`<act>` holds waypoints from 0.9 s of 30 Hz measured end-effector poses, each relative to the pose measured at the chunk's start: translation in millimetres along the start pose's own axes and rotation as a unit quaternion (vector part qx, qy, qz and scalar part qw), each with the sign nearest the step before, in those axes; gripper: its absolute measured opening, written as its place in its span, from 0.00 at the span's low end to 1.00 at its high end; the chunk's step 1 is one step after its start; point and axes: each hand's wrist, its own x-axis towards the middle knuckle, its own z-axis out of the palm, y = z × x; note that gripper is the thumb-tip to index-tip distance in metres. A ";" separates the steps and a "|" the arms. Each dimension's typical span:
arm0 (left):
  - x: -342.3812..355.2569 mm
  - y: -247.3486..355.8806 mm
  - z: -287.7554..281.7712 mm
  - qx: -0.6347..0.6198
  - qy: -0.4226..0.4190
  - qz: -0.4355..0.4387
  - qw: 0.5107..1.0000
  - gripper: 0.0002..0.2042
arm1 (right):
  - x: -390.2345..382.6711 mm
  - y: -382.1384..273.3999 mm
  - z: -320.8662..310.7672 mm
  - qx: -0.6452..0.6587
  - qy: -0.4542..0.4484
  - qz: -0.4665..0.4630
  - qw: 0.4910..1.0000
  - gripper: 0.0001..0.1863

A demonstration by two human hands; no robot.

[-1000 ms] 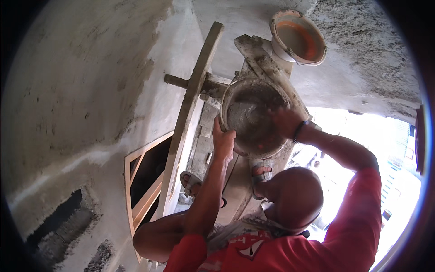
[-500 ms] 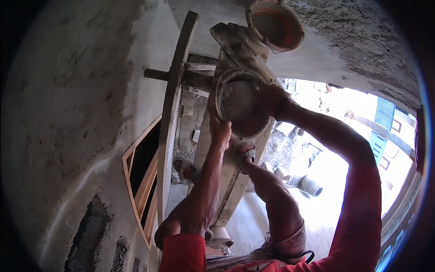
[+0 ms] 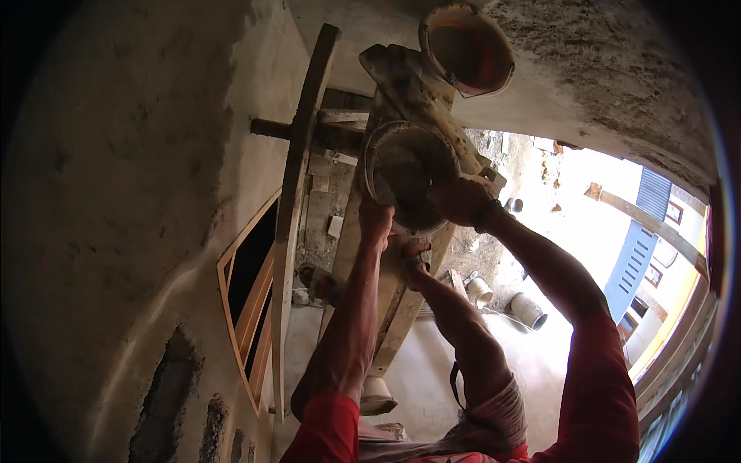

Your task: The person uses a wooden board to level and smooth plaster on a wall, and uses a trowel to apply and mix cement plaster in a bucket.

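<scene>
The right hand point(image 3: 463, 202) has moved lower at the frame's central bucket point(image 3: 369, 162), its grip unclear; the left hand point(image 3: 377, 222) clasps it; grey mix point(image 3: 390, 165) remains inside.

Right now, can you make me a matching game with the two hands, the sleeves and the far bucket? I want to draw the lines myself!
Things:
1. Left hand
2. Far bucket
3. Sleeves
4. Right hand

Places, colours and looks:
A. bright red
B. has a dark band at its wrist
C. on the left part of the near bucket
D. at the top of the picture

Right pairs: 1-C, 2-D, 3-A, 4-B
</scene>
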 end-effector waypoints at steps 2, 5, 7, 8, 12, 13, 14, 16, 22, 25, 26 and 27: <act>-10.7 11.3 2.6 0.001 0.002 0.021 1.000 0.24 | -3.5 19.9 3.1 0.020 0.093 0.073 0.993 0.12; -24.7 18.6 1.3 -0.048 0.029 0.108 0.993 0.20 | 13.0 15.5 16.4 -0.023 0.092 0.096 0.991 0.12; -41.6 19.7 -3.7 -0.083 0.027 0.096 0.992 0.20 | 1.8 -12.0 17.0 -0.018 0.035 0.111 0.993 0.14; -50.5 24.7 -4.5 -0.095 0.010 0.058 0.994 0.20 | -7.8 -21.5 26.4 -0.021 0.023 0.125 0.992 0.14; -99.1 50.7 -8.6 -0.087 0.007 0.035 0.996 0.22 | -63.2 -49.6 20.8 -0.061 0.013 0.012 0.998 0.15; -114.3 55.7 -8.6 -0.088 0.002 0.059 0.994 0.23 | -78.6 -47.4 7.6 -0.053 -0.003 -0.001 0.999 0.16; -128.8 61.1 -16.3 -0.089 0.007 0.086 0.992 0.23 | -93.2 -54.1 -24.6 -0.043 -0.018 -0.023 0.999 0.16; -154.6 75.9 -22.7 -0.052 0.017 0.123 0.991 0.26 | -109.5 -52.2 -53.1 -0.042 0.036 -0.041 0.998 0.17; -216.9 112.2 -18.1 0.016 0.024 0.186 0.982 0.27 | -99.3 -55.3 -75.1 -0.045 0.036 0.133 0.989 0.17; -239.1 135.8 -24.5 0.027 0.007 0.082 0.996 0.28 | -117.9 -70.7 -61.1 -0.039 0.095 0.071 0.992 0.16; -241.7 134.9 -29.5 0.002 0.006 0.114 0.993 0.29 | -123.2 -76.3 -67.2 -0.026 0.084 0.031 0.996 0.16; -239.5 132.0 -33.5 0.008 0.018 0.128 0.992 0.28 | -128.2 -80.8 -76.1 -0.016 0.074 -0.005 0.997 0.16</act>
